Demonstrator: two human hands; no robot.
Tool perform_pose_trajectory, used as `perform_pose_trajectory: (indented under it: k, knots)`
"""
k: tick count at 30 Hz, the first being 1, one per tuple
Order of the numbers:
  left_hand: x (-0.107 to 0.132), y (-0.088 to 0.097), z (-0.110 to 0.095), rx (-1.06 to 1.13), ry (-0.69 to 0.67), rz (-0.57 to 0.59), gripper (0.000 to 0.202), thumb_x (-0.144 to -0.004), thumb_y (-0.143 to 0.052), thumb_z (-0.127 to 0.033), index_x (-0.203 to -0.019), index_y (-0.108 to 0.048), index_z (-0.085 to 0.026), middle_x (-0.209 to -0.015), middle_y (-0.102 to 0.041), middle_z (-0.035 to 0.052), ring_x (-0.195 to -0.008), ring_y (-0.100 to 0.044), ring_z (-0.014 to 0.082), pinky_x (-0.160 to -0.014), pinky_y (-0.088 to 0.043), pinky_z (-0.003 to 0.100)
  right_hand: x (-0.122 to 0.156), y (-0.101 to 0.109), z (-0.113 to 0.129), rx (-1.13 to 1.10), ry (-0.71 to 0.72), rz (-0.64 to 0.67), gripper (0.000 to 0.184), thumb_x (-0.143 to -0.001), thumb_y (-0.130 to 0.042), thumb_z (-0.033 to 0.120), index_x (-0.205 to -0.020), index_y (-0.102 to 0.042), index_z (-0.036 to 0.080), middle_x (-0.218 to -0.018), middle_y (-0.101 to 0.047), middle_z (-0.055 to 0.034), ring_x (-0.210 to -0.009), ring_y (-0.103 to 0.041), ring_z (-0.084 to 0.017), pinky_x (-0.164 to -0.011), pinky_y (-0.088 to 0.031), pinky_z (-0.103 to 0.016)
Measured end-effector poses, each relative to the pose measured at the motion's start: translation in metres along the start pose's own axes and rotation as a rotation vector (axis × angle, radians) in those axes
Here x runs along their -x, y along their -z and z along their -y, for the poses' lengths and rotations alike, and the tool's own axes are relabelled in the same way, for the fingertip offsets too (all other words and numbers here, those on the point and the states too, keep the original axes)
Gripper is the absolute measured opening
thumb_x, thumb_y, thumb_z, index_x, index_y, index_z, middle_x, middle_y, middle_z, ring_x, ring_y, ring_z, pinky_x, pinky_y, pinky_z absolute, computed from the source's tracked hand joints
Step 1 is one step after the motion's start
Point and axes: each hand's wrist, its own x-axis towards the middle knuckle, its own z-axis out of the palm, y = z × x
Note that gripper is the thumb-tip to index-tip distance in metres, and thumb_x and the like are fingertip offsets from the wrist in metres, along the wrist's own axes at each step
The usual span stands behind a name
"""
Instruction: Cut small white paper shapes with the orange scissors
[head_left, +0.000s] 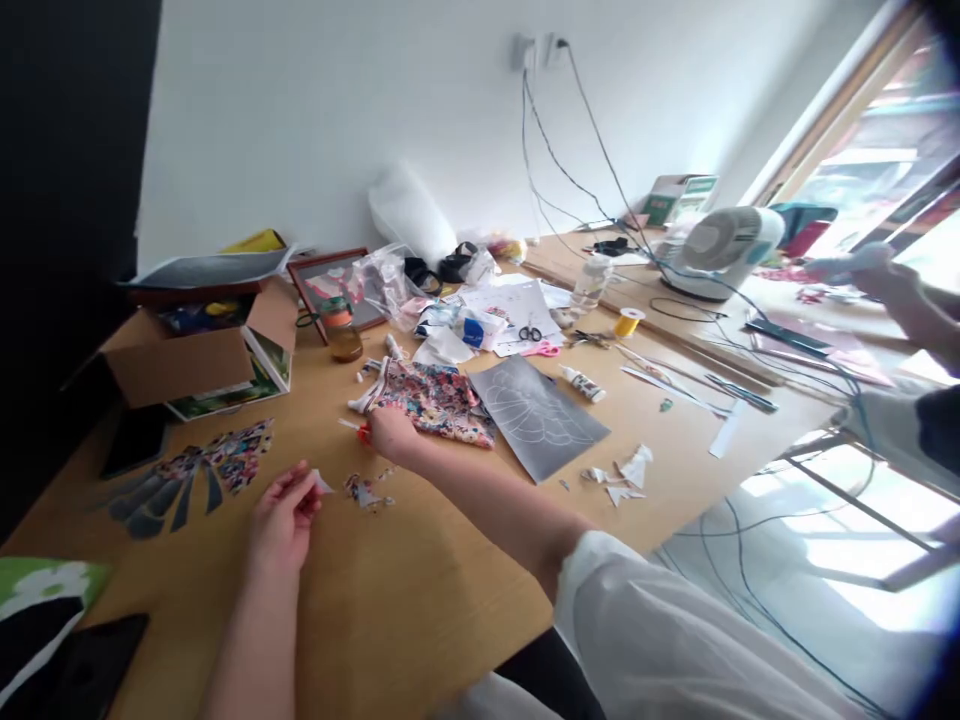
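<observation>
My left hand (285, 515) is closed over the table, pinching a small pale scrap (322, 484) between thumb and fingertips. My right hand (391, 435) is wrapped round a pair of scissors (364, 433) with orange-red handles; a pale blade points left. Just behind the right hand lies a folded floral fabric (439, 395). Small floral snippets (365, 491) are scattered between the two hands. Left of my left hand, floral pieces (240, 455) and grey petal-shaped pieces (161, 505) form a fan. A grey sheet (536, 415) with a white petal drawing lies right of the fabric.
An open cardboard box (187, 360) and a jar of amber liquid (343, 335) stand at the back left. White scraps (626, 475), a glue bottle (583, 383) and a yellow spool (628, 321) lie to the right. Another person's hand (885, 280) is beside the fan (724, 250).
</observation>
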Motion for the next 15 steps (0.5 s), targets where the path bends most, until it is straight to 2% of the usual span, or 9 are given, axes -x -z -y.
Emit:
perform_pose_trajectory:
  k: [5, 9, 10, 12, 13, 15]
  knots:
    - [-0.002, 0.000, 0.003, 0.012, 0.013, -0.070, 0.028, -0.061, -0.073, 0.001, -0.084, -0.065, -0.014, -0.062, -0.066, -0.0037, -0.044, -0.057, 0.0058, -0.041, -0.042, 0.013, -0.020, -0.004, 0.014, 0.063, 0.067, 0.057, 0.034, -0.096, -0.062, 0.033, -0.125, -0.059, 0.017, -0.125, -0.062, -0.0095, -0.105, -0.065, -0.023, -0.087, -0.056, -0.044]
    - [-0.003, 0.000, 0.006, 0.064, 0.003, -0.019, 0.036, -0.054, -0.081, -0.005, -0.085, -0.065, -0.013, -0.061, -0.065, -0.0029, -0.045, -0.057, 0.0069, -0.042, -0.040, 0.015, -0.020, -0.006, 0.013, 0.111, 0.143, 0.027, 0.030, -0.097, -0.060, 0.033, -0.122, -0.061, 0.017, -0.121, -0.064, -0.0090, -0.102, -0.065, -0.023, -0.087, -0.056, -0.042]
    - [-0.004, 0.001, 0.006, 0.082, -0.007, -0.024, 0.037, -0.053, -0.082, -0.006, -0.084, -0.064, -0.013, -0.061, -0.065, -0.0026, -0.045, -0.056, 0.0069, -0.042, -0.040, 0.015, -0.016, -0.007, 0.013, 0.114, 0.183, 0.002, 0.027, -0.100, -0.053, 0.030, -0.118, -0.064, 0.013, -0.116, -0.066, -0.0141, -0.103, -0.066, -0.027, -0.087, -0.054, -0.044]
    - [-0.005, 0.001, 0.006, 0.114, -0.016, -0.020, 0.039, -0.051, -0.083, -0.007, -0.084, -0.063, -0.013, -0.060, -0.064, -0.0026, -0.045, -0.056, 0.0069, -0.042, -0.039, 0.015, -0.003, -0.010, 0.010, 0.105, 0.312, -0.044, 0.035, -0.104, -0.039, 0.028, -0.118, -0.065, 0.009, -0.117, -0.065, -0.0205, -0.110, -0.064, -0.031, -0.094, -0.049, -0.046]
    - [-0.005, 0.002, 0.005, 0.126, -0.016, -0.025, 0.039, -0.051, -0.083, -0.008, -0.084, -0.062, -0.013, -0.059, -0.064, -0.0029, -0.045, -0.055, 0.0069, -0.042, -0.038, 0.015, 0.006, -0.013, 0.008, 0.096, 0.399, -0.049, 0.038, -0.105, -0.037, 0.029, -0.122, -0.065, 0.010, -0.121, -0.064, -0.0204, -0.115, -0.061, -0.030, -0.098, -0.047, -0.044]
    - [-0.005, 0.002, 0.004, 0.147, -0.013, -0.026, 0.039, -0.051, -0.082, -0.008, -0.084, -0.062, -0.013, -0.058, -0.063, -0.0034, -0.045, -0.055, 0.0067, -0.042, -0.037, 0.015, 0.025, -0.021, 0.004, 0.080, 0.575, -0.019, 0.039, -0.102, -0.047, 0.036, -0.131, -0.061, 0.015, -0.129, -0.062, -0.0156, -0.123, -0.055, -0.027, -0.107, -0.041, -0.040]
